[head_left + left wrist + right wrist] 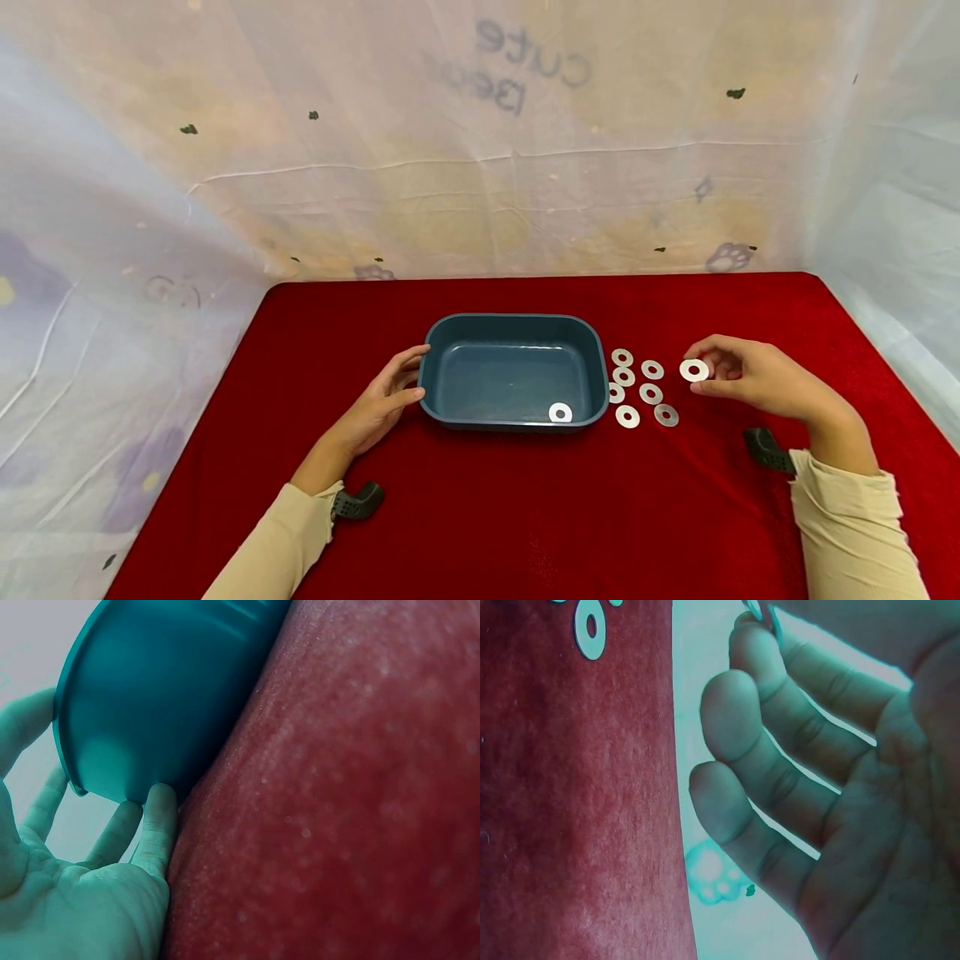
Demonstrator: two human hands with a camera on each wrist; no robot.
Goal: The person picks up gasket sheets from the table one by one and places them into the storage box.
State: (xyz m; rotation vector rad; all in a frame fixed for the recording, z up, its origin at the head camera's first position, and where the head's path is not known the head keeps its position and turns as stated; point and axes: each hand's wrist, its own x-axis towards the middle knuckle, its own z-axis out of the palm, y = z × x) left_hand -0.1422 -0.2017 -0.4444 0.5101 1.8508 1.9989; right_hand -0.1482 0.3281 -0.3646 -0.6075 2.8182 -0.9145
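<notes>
My right hand (765, 379) pinches a flat metal washer (693, 370) between thumb and fingertips, to the right of the loose washers. In the right wrist view only an edge of that washer shows at the top, and the other fingers (731, 716) are loosely bent. My left hand (378, 408) rests with spread fingers against the left end of a blue-grey plastic basin (513, 426). Seen from the left wrist, fingertips touch the outer wall (157, 697) and the rim. Inside the basin, one washer (553, 417) lies near the front right corner.
Several loose washers (651, 394) lie on the red cloth (480, 517) right of the basin, the nearest partly behind its rim. A pale patterned sheet (525, 208) hangs behind and at both sides of the table. Dark curved pieces (360, 500) stick out at both wrists.
</notes>
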